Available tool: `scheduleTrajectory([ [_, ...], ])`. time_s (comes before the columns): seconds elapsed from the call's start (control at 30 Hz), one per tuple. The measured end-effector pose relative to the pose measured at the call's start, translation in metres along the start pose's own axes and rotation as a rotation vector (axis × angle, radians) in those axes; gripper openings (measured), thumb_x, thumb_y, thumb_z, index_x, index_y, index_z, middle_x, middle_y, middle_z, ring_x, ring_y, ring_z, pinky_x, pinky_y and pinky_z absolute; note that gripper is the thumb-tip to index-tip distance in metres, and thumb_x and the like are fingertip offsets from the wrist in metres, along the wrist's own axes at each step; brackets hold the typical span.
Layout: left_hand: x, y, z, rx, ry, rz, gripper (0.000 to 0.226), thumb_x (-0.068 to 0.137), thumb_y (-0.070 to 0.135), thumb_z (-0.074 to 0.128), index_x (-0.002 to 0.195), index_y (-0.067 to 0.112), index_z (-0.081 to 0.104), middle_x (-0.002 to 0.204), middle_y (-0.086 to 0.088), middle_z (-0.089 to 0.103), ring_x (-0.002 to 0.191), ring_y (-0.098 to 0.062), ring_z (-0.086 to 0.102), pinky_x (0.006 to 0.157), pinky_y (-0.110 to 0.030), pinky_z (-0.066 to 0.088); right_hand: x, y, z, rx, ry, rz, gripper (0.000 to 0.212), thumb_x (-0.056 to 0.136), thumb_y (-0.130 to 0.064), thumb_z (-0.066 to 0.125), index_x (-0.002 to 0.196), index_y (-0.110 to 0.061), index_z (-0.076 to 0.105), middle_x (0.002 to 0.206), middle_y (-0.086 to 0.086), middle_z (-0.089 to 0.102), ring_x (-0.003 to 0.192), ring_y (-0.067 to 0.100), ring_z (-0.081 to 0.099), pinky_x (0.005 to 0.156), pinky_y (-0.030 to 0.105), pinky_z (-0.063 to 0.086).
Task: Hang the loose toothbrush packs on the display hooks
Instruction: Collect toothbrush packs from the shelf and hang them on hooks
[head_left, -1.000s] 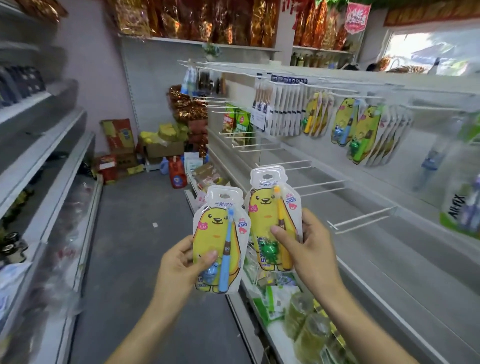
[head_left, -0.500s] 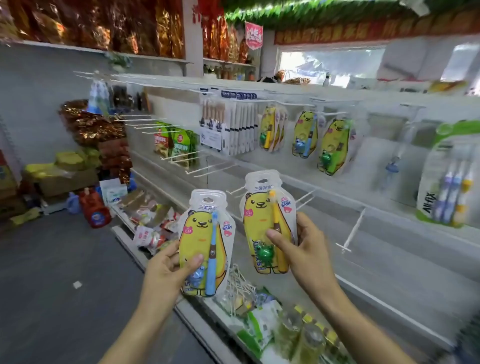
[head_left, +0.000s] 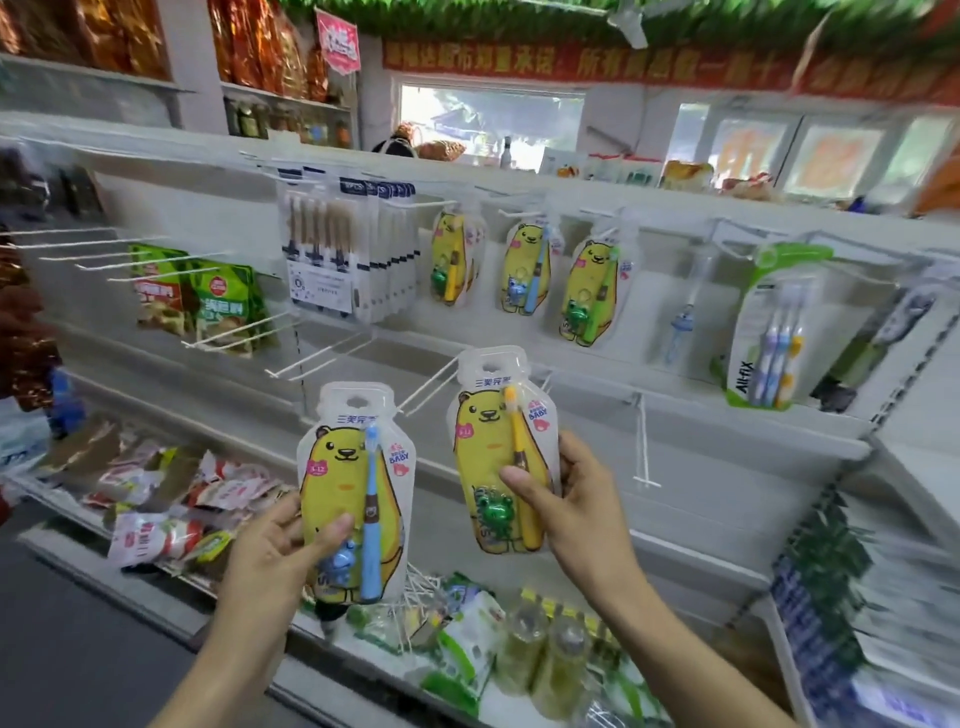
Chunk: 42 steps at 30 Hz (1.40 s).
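2 packs (head_left: 355, 488) below bare hooks (head_left: 332, 356)

This is a small retail shop. White metal shelving (head_left: 675, 431) runs along the aisle, fitted with rows of wire display hooks (head_left: 322, 358) on its back panel. Near the top edge hang carded toothbrush packs (head_left: 524, 270), a boxed brush set (head_left: 343, 249) and green snack bags (head_left: 223, 301). The lower shelf edge carries loose packaged goods (head_left: 156, 530) and bottles (head_left: 545, 660). A red banner (head_left: 571, 62) with printed characters runs overhead above a window (head_left: 488, 124).
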<state>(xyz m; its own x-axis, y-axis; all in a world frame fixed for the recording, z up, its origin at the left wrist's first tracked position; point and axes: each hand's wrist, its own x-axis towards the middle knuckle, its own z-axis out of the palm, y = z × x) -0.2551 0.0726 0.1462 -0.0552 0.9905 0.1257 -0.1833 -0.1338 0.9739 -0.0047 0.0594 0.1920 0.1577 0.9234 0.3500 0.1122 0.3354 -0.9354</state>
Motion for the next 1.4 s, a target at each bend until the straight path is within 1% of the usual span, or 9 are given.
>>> scheduleTrajectory([
  [0.07, 0.012, -0.003, -0.002, -0.006, -0.016, -0.014, 0.027, 0.078, 0.007, 0.07, 0.104, 0.013, 0.069, 0.093, -0.005, 0.079, 0.081, -0.018, 0.077, 0.064, -0.027, 0.062, 0.011, 0.002, 0.002, -0.016, 0.027, 0.01, 0.032, 0.086, -0.012, 0.076, 0.116, -0.018, 0.067, 0.104, 0.002, 0.077, 0.096, 0.022, 0.074, 0.085, 0.052, 0.06],
  [0.17, 0.034, -0.009, -0.005, -0.007, -0.025, -0.029, 0.037, 0.074, 0.015, 0.071, 0.111, 0.013, 0.068, 0.098, -0.006, 0.079, 0.089, -0.024, 0.076, 0.073, -0.037, 0.062, 0.03, 0.006, 0.007, 0.005, 0.052, 0.034, 0.031, 0.085, -0.008, 0.076, 0.114, -0.016, 0.067, 0.1, 0.003, 0.078, 0.093, 0.022, 0.074, 0.083, 0.046, 0.061],
  [0.47, 0.119, -0.006, -0.023, -0.061, -0.044, -0.03, 0.037, 0.076, 0.005, 0.068, 0.112, 0.007, 0.068, 0.098, -0.015, 0.078, 0.083, -0.025, 0.077, 0.064, -0.029, 0.063, 0.123, 0.025, 0.041, 0.068, 0.074, 0.019, 0.023, 0.089, -0.008, 0.072, 0.11, -0.018, 0.071, 0.099, 0.002, 0.079, 0.09, 0.023, 0.076, 0.079, 0.042, 0.062],
  [0.63, 0.164, -0.002, -0.034, -0.028, -0.039, 0.042, 0.045, 0.064, 0.021, 0.077, 0.107, 0.009, 0.07, 0.096, -0.013, 0.078, 0.084, -0.027, 0.076, 0.066, -0.029, 0.063, 0.173, 0.029, 0.069, 0.095, 0.055, -0.013, 0.021, 0.09, -0.007, 0.071, 0.11, -0.013, 0.071, 0.099, 0.006, 0.078, 0.09, 0.025, 0.076, 0.078, 0.041, 0.063],
  [0.8, 0.204, -0.007, -0.045, -0.006, -0.051, 0.024, 0.033, 0.077, 0.006, 0.071, 0.11, 0.01, 0.07, 0.096, -0.012, 0.078, 0.086, -0.031, 0.076, 0.071, -0.037, 0.063, 0.2, 0.032, 0.095, 0.085, 0.07, -0.039, 0.02, 0.088, -0.008, 0.073, 0.108, -0.012, 0.072, 0.097, 0.006, 0.078, 0.089, 0.027, 0.076, 0.076, 0.043, 0.062],
  [0.93, 0.239, -0.009, -0.058, -0.036, -0.095, 0.011, 0.048, 0.066, 0.019, 0.086, 0.111, 0.013, 0.07, 0.096, -0.01, 0.079, 0.083, -0.027, 0.077, 0.067, -0.034, 0.064, 0.212, 0.034, 0.116, 0.069, 0.111, -0.055, 0.021, 0.087, -0.007, 0.073, 0.107, -0.01, 0.071, 0.097, 0.007, 0.078, 0.088, 0.027, 0.076, 0.073, 0.04, 0.063],
  [1.07, 0.274, -0.008, -0.073, -0.071, -0.179, -0.026, 0.036, 0.072, 0.01, 0.071, 0.108, 0.011, 0.069, 0.094, -0.011, 0.079, 0.077, -0.022, 0.077, 0.059, -0.026, 0.06, 0.216, 0.031, 0.141, 0.07, 0.182, -0.087, 0.021, 0.086, -0.003, 0.072, 0.106, -0.011, 0.07, 0.095, 0.006, 0.078, 0.087, 0.024, 0.076, 0.068, 0.031, 0.062],
  [1.23, 0.314, -0.003, -0.097, -0.036, -0.323, -0.062, 0.035, 0.077, 0.011, 0.071, 0.112, 0.011, 0.069, 0.097, -0.012, 0.078, 0.082, -0.028, 0.077, 0.061, -0.033, 0.063, 0.226, 0.02, 0.176, 0.063, 0.292, -0.133, 0.024, 0.086, -0.008, 0.072, 0.108, -0.016, 0.069, 0.1, 0.004, 0.078, 0.093, 0.022, 0.075, 0.075, 0.036, 0.063],
  [1.4, 0.336, -0.007, -0.114, -0.034, -0.393, -0.102, 0.036, 0.074, 0.01, 0.071, 0.109, 0.008, 0.068, 0.096, -0.013, 0.078, 0.081, -0.028, 0.077, 0.063, -0.032, 0.063, 0.229, 0.016, 0.2, 0.065, 0.391, -0.183, 0.024, 0.086, -0.008, 0.071, 0.107, -0.02, 0.069, 0.1, 0.001, 0.078, 0.092, 0.02, 0.075, 0.075, 0.033, 0.062],
])
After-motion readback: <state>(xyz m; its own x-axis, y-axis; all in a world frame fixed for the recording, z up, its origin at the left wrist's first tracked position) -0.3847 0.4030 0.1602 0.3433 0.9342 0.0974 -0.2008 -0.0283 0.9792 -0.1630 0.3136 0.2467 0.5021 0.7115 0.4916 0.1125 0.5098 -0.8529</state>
